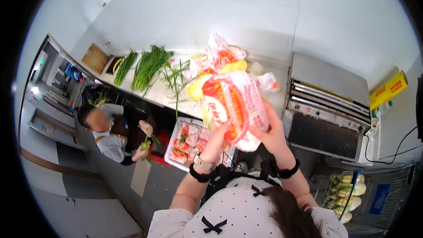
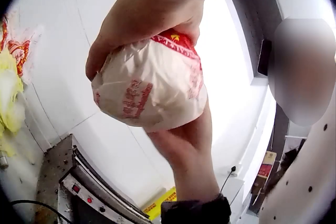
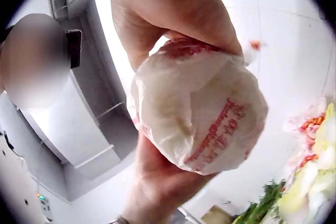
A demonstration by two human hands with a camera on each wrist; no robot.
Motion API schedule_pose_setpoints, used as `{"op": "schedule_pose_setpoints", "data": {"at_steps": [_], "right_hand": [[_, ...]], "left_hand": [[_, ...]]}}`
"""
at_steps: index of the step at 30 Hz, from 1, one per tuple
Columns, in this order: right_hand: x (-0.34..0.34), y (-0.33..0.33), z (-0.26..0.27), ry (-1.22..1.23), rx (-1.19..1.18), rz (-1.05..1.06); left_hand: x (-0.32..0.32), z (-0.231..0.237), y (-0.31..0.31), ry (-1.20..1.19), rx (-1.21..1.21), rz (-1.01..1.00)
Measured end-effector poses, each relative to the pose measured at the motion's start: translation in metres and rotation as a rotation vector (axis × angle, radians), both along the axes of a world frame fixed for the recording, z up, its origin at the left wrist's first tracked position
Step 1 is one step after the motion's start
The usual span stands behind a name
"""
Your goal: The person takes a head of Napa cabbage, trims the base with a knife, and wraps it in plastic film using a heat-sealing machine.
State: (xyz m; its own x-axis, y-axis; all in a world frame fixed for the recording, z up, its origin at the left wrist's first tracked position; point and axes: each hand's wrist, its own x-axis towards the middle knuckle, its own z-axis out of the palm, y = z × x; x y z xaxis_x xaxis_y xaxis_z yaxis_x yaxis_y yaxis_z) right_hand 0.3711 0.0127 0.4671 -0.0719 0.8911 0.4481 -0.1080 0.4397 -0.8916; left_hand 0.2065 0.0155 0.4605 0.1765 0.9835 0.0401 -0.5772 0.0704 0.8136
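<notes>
Both hands hold up a plump bundle wrapped in white plastic with red print (image 1: 235, 105), in front of the chest and above the counter's front edge. My left hand (image 1: 218, 137) grips its near left side, and my right hand (image 1: 274, 133) grips the right side. One smooth, rounded end of the wrapped bundle (image 2: 152, 87) faces the left wrist view, where the right hand (image 2: 186, 150) supports it from the opposite side. The right wrist view shows the white wrap (image 3: 197, 108) drawn tight, with the left hand (image 3: 160, 182) below it. The wrap hides what is inside.
Crumpled printed bags (image 1: 222, 53), yellow leaves (image 1: 194, 91) and green stalks (image 1: 150, 68) lie on the counter. A wrapping machine (image 1: 328, 105) stands right. Below is a white crate (image 1: 169, 161) of wrapped bundles; a cart (image 1: 387, 202) holds cabbages. Another person (image 1: 110, 134) handles greens at left.
</notes>
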Motion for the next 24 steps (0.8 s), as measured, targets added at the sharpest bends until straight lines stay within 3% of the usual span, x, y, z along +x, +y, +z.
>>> {"op": "schedule_pose_setpoints", "data": {"at_steps": [2, 6, 7, 10, 12, 13, 14, 16, 18, 19, 21, 22, 24], "right_hand": [[-0.010, -0.010, 0.029, 0.067, 0.082, -0.019], [-0.033, -0.013, 0.074, -0.118, 0.421, -0.124], [-0.040, -0.018, 0.079, -0.195, 0.460, -0.040], [-0.083, -0.029, 0.089, -0.360, 0.643, 0.136], [-0.104, -0.045, 0.095, -0.686, 0.718, 0.261], [-0.109, -0.046, 0.077, -0.678, 0.686, 0.561], [-0.105, -0.045, 0.067, -0.743, 0.835, 0.718], [-0.090, -0.047, 0.088, -0.403, 0.959, 0.726], [-0.046, -0.047, 0.104, -0.295, 0.837, 0.476], [-0.030, -0.043, 0.094, -0.094, 0.716, 0.333], [0.003, -0.018, 0.054, 0.400, 0.314, 0.112], [0.003, -0.009, 0.052, 0.648, -0.015, -0.109], [-0.019, 0.015, 0.053, -0.097, 0.090, -0.116]], "left_hand": [[-0.017, -0.016, -0.001, -0.063, -0.137, -0.047], [-0.023, -0.020, 0.002, -0.218, -0.152, 0.030], [-0.024, -0.014, 0.005, -0.116, -0.362, 0.085], [-0.034, -0.017, -0.002, -0.233, -0.258, 0.037], [-0.041, -0.018, -0.008, -0.261, -0.231, 0.038], [-0.043, -0.019, -0.011, -0.270, -0.219, 0.039], [-0.048, -0.017, -0.014, -0.276, -0.202, 0.043], [-0.053, -0.017, -0.018, -0.277, -0.174, 0.061], [-0.059, -0.014, -0.022, -0.261, -0.147, 0.076], [-0.061, -0.012, -0.024, -0.253, -0.132, 0.083], [-0.067, -0.005, -0.027, -0.228, -0.096, 0.095], [-0.068, -0.002, -0.027, -0.214, -0.076, 0.098], [-0.066, 0.005, -0.031, -0.165, -0.030, 0.117]]}}
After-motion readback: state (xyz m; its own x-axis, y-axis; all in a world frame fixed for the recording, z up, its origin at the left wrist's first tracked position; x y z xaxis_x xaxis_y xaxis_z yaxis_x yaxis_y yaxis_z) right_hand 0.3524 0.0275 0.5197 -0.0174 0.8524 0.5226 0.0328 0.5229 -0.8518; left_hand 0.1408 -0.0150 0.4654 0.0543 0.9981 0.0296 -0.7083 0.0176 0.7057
